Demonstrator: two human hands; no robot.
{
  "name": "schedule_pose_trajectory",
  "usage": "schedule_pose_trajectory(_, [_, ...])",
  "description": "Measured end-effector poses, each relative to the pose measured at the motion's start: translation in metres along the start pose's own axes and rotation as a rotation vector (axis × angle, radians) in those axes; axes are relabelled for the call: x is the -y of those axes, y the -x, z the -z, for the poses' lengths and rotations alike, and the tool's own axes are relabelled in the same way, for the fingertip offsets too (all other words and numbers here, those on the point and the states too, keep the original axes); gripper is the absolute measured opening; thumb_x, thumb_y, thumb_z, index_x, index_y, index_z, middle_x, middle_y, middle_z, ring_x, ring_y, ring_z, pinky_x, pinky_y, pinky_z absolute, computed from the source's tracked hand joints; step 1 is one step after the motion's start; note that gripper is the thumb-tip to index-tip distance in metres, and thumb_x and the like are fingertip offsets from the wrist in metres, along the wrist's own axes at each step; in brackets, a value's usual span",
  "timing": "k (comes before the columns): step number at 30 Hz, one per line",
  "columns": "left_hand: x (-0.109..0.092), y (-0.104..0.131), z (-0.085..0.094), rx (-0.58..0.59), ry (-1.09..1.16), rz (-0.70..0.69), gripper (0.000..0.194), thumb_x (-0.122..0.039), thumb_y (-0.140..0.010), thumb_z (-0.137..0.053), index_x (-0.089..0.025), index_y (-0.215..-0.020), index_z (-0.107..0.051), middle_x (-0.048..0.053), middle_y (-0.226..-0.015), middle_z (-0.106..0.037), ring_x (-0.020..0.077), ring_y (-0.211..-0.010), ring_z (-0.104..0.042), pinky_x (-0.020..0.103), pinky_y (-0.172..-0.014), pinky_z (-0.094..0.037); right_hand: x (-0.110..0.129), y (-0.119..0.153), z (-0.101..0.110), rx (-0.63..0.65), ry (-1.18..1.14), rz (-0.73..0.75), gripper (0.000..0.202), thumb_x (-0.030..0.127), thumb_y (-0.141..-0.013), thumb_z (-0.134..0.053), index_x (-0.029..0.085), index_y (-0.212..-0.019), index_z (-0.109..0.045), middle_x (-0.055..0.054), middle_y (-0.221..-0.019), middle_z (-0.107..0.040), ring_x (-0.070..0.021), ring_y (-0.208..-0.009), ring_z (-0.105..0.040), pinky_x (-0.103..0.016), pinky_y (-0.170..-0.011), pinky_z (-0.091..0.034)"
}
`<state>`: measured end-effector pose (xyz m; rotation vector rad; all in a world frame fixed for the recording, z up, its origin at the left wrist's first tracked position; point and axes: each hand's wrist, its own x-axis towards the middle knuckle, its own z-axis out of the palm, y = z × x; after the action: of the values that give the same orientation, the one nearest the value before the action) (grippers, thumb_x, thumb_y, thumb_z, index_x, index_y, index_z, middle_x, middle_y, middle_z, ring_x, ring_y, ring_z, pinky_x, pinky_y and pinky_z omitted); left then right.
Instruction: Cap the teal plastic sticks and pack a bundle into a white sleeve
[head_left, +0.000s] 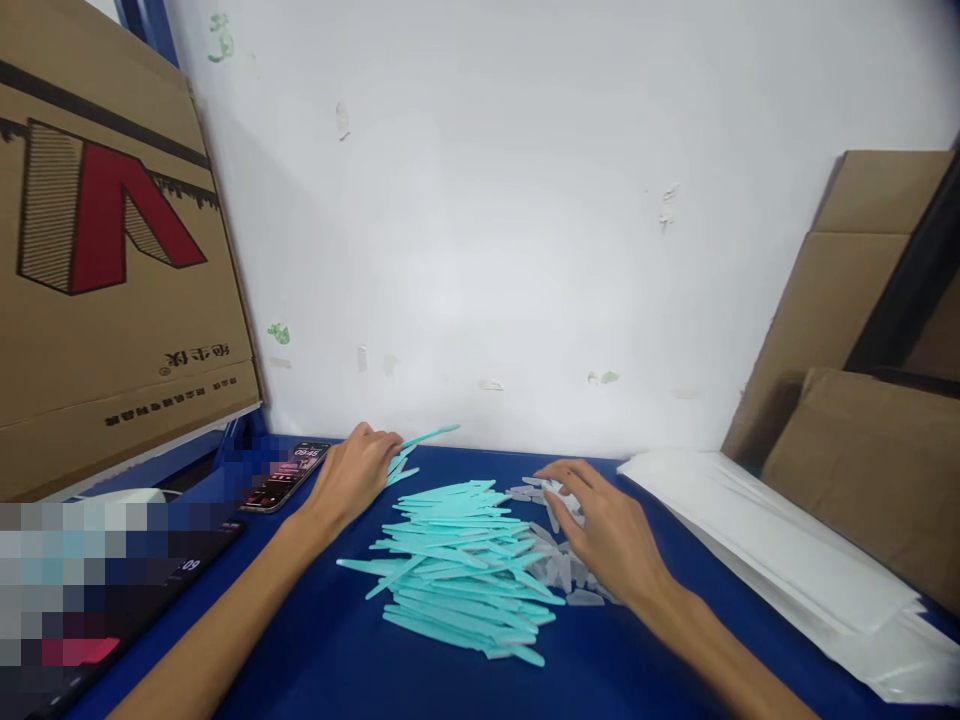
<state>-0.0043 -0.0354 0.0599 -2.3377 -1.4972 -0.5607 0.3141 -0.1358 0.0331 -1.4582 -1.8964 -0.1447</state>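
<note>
Forearms: left forearm (pixel 225 620) and right forearm (pixel 724 635) reach in from the lower corners, slanting inward over blue table (pixel 300 665).
Left hand (pixel 354 482): back of hand up, wrist bent a little, fingers pointing right, above far left edge of heap.
Left fingers: closed in a pinch on one end of held stick (pixel 437 433); its free end points right, toward white wall (pixel 480 200).
Small pile (pixel 403 474): teal sticks, just below left fingertips.
Right hand (pixel 611 525): palm down, fingers curved leftward, thumb apart from them.
Right fingers: partly open over clear pieces (pixel 560 572), some showing between thumb and fingers; cannot tell if any is gripped.
Heap (pixel 450 575): teal sticks, mostly lying crosswise, between the hands, clear pieces beside its right side.
Left edge: phone (pixel 289 478), dark device (pixel 180 580), printed carton (pixel 142 340).
Right edge: white sheets (pixel 780 550), brown cardboard (pixel 870 480).
</note>
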Motion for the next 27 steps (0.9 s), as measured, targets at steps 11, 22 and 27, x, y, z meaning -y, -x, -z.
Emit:
schedule_pose_trajectory(11, [0.017,0.006,-0.013,0.26,-0.135,0.125,0.029,-0.008,-0.086,-0.043,-0.014,-0.079,-0.07,0.017,-0.085,-0.071,0.031,-0.082,-0.069,0.035,-0.069,-0.047,-0.047,-0.002,-0.012,0.239,0.132,0.165,0.036,0.03,-0.102,-0.039,0.024,-0.122,-0.069,-0.008,-0.123,-0.07,-0.0275,-0.119,-0.059,-0.045,-0.098,-0.048])
schedule_pose_trajectory(22, [-0.01,0.006,-0.025,0.17,0.292,-0.217,0.035,-0.045,-0.1,-0.045,-0.025,-0.113,-0.07,0.008,-0.114,-0.067,0.0251,-0.11,-0.059,0.035,-0.093,-0.047,-0.052,0.002,-0.021,0.316,0.133,0.208,0.036,0.032,-0.101,-0.043,0.024,-0.128,-0.066,-0.006,-0.125,-0.07,-0.0275,-0.129,-0.054,-0.046,-0.106,-0.042])
schedule_pose_trajectory(27, [-0.018,0.014,-0.034,0.183,0.44,-0.272,0.039,-0.052,-0.097,-0.049,-0.025,-0.114,-0.072,0.009,-0.112,-0.067,0.0255,-0.106,-0.061,0.035,-0.089,-0.049,-0.049,-0.001,-0.019,0.28,0.17,0.242,0.029,0.031,-0.099,-0.049,0.025,-0.118,-0.071,-0.008,-0.113,-0.074,-0.0258,-0.11,-0.064,-0.042,-0.096,-0.046])
